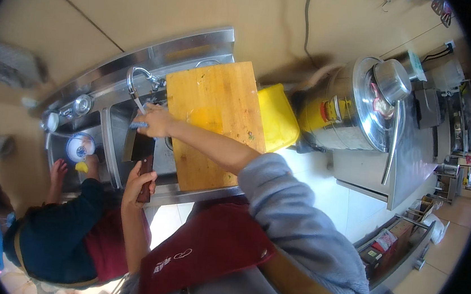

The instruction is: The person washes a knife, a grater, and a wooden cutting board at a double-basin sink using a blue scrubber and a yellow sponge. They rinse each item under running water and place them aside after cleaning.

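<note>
My left hand (140, 182) grips the brown wooden handle (147, 166) of a cleaver. Its broad dark blade (138, 146) points away from me over the sink basin (119, 114). My right hand (155, 121) holds a bluish-grey scrubbing cloth (139, 125) at the far end of the blade; how far the cloth touches the steel is hidden by my fingers. Just beyond that hand is the curved chrome faucet (133, 82), its outlet right above the fingers. A wooden cutting board (218, 103) lies across the sink's right part, and my right forearm passes over it.
A co-worker (57, 227) at the left basin holds a yellow sponge (81, 167) near a blue-and-white bowl (80, 148). Right of the board are a yellow plastic container (278, 119) and a large steel drum (345, 111) with a long-handled ladle (392, 81) on its lid.
</note>
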Action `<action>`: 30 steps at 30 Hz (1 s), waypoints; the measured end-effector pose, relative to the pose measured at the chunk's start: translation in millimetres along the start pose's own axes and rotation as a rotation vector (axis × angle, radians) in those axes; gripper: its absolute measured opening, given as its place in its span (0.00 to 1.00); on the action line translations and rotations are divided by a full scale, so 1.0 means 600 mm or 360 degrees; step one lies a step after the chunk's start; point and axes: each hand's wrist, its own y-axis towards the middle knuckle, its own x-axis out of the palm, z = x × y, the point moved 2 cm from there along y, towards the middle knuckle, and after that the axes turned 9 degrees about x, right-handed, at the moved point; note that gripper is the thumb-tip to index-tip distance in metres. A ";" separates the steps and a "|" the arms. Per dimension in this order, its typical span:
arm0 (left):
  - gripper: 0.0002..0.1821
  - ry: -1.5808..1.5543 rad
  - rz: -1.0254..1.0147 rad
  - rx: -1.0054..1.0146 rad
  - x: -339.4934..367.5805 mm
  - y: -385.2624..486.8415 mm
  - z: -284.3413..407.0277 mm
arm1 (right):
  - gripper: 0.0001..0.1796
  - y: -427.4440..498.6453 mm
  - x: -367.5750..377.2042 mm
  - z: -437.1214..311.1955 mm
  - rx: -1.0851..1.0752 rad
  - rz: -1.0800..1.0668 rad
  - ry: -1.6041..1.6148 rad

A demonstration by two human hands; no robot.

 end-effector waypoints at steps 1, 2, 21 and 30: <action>0.20 -0.0029 0.0013 0.0007 0.003 0.000 0.003 | 0.21 -0.007 0.006 -0.011 -0.0272 -0.0112 0.0123; 0.20 -0.0039 0.0026 0.0015 0.005 0.002 0.005 | 0.21 -0.014 0.013 -0.019 -0.0468 -0.0207 0.0162; 0.22 -0.0057 0.0043 0.0034 0.037 -0.006 0.013 | 0.16 -0.036 0.076 -0.023 0.1141 0.0020 0.2473; 0.18 -0.0149 -0.0032 0.0064 0.007 -0.001 0.006 | 0.15 -0.008 0.096 -0.018 0.1365 -0.0062 0.2670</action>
